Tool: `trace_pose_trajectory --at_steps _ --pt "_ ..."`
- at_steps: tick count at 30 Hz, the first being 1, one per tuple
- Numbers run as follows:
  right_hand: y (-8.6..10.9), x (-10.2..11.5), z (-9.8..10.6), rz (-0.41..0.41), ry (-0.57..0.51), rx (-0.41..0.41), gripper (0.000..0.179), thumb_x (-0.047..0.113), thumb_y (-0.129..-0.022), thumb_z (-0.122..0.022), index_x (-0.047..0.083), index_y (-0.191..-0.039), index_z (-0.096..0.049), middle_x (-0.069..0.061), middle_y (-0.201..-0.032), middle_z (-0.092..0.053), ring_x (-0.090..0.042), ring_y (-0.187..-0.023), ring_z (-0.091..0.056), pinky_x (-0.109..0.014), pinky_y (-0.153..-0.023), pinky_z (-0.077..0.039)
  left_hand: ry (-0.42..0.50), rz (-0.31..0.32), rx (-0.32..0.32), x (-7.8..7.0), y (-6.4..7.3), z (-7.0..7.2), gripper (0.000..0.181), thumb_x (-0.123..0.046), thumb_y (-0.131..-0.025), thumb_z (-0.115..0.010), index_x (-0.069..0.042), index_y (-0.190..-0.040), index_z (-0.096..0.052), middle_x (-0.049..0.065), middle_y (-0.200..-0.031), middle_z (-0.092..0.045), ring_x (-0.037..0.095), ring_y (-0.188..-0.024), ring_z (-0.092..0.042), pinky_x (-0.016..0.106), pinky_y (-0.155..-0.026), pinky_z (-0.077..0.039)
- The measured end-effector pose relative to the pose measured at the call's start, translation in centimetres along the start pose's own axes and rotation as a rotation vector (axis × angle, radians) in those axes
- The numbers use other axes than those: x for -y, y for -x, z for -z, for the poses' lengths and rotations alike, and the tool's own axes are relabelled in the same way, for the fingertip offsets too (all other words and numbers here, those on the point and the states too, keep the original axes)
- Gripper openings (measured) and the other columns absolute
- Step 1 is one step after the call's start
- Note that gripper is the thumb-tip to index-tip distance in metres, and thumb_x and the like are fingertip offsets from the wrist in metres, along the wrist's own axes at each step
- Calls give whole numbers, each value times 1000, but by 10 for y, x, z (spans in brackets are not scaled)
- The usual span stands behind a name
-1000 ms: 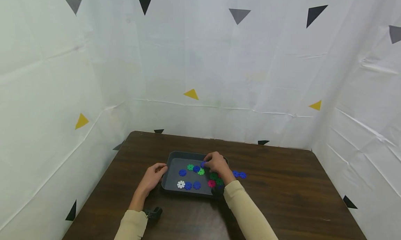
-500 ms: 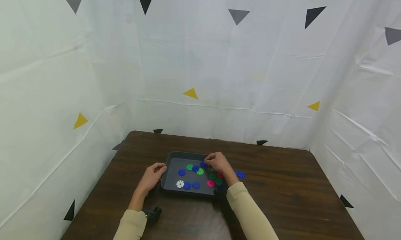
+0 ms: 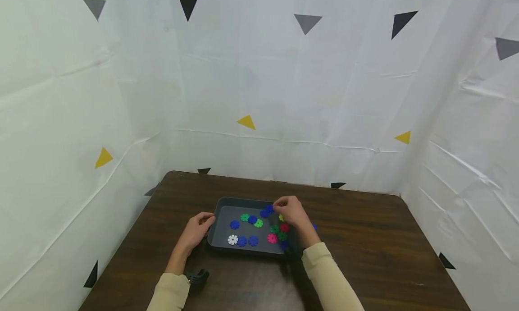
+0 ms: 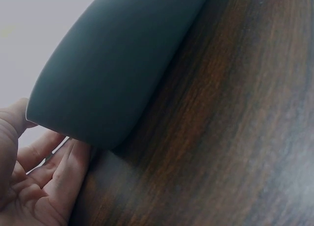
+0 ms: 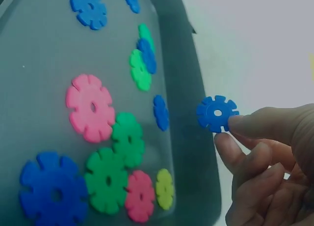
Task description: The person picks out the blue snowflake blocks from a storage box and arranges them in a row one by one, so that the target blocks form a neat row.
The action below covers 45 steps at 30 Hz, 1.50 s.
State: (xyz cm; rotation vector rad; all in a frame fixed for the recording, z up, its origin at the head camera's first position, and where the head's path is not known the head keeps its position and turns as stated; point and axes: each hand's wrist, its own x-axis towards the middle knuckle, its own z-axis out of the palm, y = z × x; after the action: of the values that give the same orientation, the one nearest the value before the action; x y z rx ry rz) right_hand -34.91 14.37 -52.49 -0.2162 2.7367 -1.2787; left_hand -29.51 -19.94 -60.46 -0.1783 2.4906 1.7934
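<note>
My right hand [image 3: 291,209] pinches a blue notched plastic disc [image 5: 217,113] between thumb and fingertip, above the far right part of the tray. Under it, in the dark grey tray [image 3: 243,250], lie several flat discs: a white disc [image 3: 233,240], pink discs such as this pink disc [image 5: 91,108], a dark green disc [image 5: 109,181], a light green disc [image 5: 141,70], a yellow disc [image 5: 165,188] and blue discs such as this blue disc [image 3: 253,241]. My left hand [image 3: 196,230] holds the tray's left edge, with the thumb at the rim and fingers against the outer wall [image 4: 108,73].
The tray stands on a dark brown wooden table [image 3: 357,239]. Outside the tray, a blue disc [image 3: 314,227] lies to the right, partly hidden by my right forearm. A white curtain [image 3: 284,76] with coloured triangles surrounds the table.
My right hand has moved right and lifted a blue disc from among the others at the tray's far side. The left hand stays at the tray's edge.
</note>
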Motion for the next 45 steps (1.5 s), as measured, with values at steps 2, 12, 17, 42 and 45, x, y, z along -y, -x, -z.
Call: trace_pose_trajectory --at_steps 2,12,17,42,45 --pt "3 -1 5 1 -10 -27 17 15 -105 -69 3 -111 -79 -13 -113 -77 -22 -90 -65 -38 -78 -55 1 -8 3 -1 0 0 43 -33 -111 -62 -4 -143 -63 18 -136 -69 28 -120 -67 51 -103 -58" --pt "22 0 20 -3 -111 -126 15 13 -104 -70 2 -110 -78 -18 -113 -75 -33 -90 -72 -38 -73 -61 -15 22 -8 0 2 4 43 -35 -111 -62 -8 -144 -64 16 -137 -69 28 -119 -66 51 -104 -58" --pt "29 -6 23 -12 -116 -173 16 17 -103 -71 4 -111 -78 -17 -115 -74 -25 -91 -69 -37 -75 -62 -19 21 -10 1 3 7 44 -35 -111 -61 -6 -145 -63 18 -138 -68 29 -120 -67 52 -103 -58" --pt "52 -69 66 -138 -222 -264 28 19 -106 -68 -6 -116 -74 -25 -111 -77 -23 -71 -68 -30 -70 -51 -19 13 -14 0 2 11 45 -36 -111 -61 -7 -144 -63 17 -137 -68 28 -118 -66 51 -104 -58" --pt "56 -78 71 -171 -231 -278 29 20 -106 -68 -7 -116 -74 -24 -108 -78 -20 -69 -66 -30 -70 -52 -22 18 -19 -1 2 11 44 -36 -111 -61 -7 -144 -64 17 -137 -69 28 -118 -66 51 -105 -58"
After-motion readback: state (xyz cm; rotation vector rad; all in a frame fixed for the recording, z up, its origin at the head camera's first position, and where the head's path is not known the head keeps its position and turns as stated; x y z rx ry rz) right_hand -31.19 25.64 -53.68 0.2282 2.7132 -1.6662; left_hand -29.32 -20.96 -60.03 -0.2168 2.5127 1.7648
